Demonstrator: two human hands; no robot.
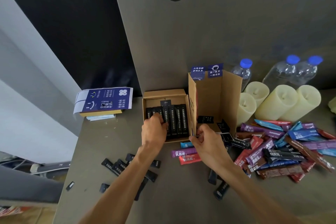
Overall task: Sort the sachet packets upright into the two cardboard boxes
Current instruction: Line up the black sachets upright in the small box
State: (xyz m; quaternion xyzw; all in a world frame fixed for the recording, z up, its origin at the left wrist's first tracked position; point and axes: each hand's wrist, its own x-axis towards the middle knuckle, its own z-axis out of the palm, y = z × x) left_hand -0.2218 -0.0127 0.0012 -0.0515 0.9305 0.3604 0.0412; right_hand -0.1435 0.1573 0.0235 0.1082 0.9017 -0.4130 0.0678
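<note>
Sachet packets (pixel 174 120), black ones, stand upright in the low cardboard box (pixel 163 93) by the back edge of the bench (pixel 109 142). Left hand (pixel 154 129) curls round some, squaring them up. Right hand (pixel 205 143) pinches the tall box flap (pixel 192 111), probably steadying it.

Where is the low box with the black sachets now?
In the head view the low box lies mid-table, directly left of the taller open box; the left hand grips its black sachets.
</note>
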